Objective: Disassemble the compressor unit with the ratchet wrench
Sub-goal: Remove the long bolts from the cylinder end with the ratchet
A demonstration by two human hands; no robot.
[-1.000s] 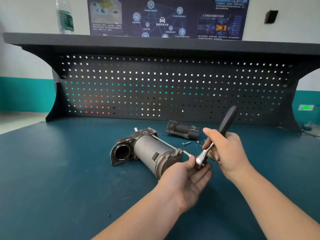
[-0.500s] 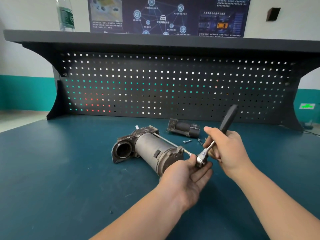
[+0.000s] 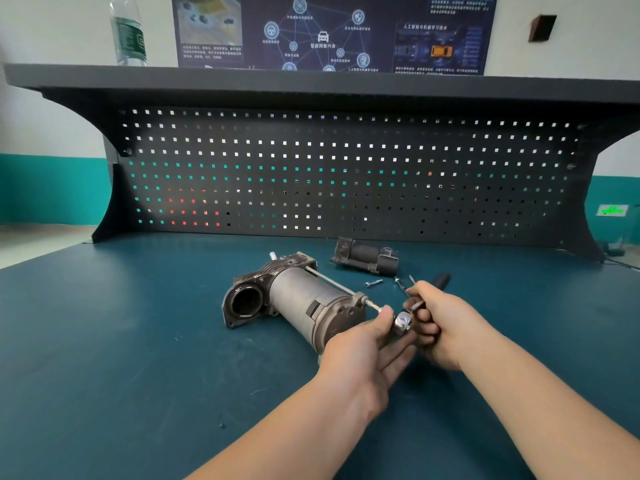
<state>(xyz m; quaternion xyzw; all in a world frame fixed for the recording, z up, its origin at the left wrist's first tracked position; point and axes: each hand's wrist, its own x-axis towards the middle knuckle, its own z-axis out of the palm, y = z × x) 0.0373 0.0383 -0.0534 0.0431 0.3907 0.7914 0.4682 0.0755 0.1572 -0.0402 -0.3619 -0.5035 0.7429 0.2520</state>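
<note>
The grey cylindrical compressor unit (image 3: 304, 301) lies on its side mid-bench, its round port facing left. A long bolt (image 3: 372, 305) sticks out of its near end toward me. My right hand (image 3: 446, 323) grips the ratchet wrench (image 3: 403, 322), whose chrome head sits on the bolt's end; its black handle tip shows behind my knuckles, lying low and pointing away. My left hand (image 3: 363, 351) rests by the compressor's end, thumb and fingers steadying the socket at the wrench head.
A dark detached part (image 3: 367, 255) lies behind the compressor near the pegboard (image 3: 346, 174). Loose screws (image 3: 374, 282) sit on the teal bench (image 3: 138, 341) beside my right hand. A water bottle (image 3: 128, 31) stands on the top shelf.
My right hand has swung the wrench handle from upright down toward the bench, away from me. The left hand stays at the wrench head. The camera has shifted slightly.
</note>
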